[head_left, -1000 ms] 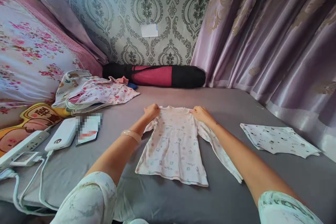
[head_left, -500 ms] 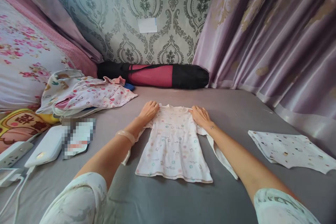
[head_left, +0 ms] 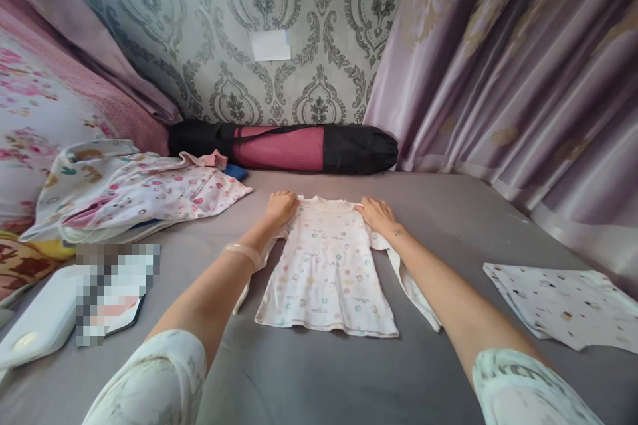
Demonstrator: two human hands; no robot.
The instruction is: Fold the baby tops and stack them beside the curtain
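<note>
A small white long-sleeved shirt (head_left: 326, 272) with a pastel print lies spread on the grey bed sheet (head_left: 319, 378), its collar away from me and its hem towards me. My left hand (head_left: 282, 207) is closed on its left shoulder, fingers curled over the fabric. At the opposite shoulder, my right hand (head_left: 377, 214) pinches the cloth beside the collar. The sleeves trail down on both sides, partly hidden under my forearms. A pale bangle (head_left: 244, 254) circles my left wrist.
A folded white printed garment (head_left: 568, 302) lies at the right. Heaped clothes (head_left: 154, 192) sit at the left, near a white device (head_left: 47, 312) and a blurred phone-like object (head_left: 119, 299). A black and pink long bag (head_left: 284, 147) rests against the wall, beside purple curtains (head_left: 463, 66).
The view has shifted slightly, so the side objects appear farther outward. Both hands keep their hold on the shirt's shoulders, and the shirt lies almost as before.
</note>
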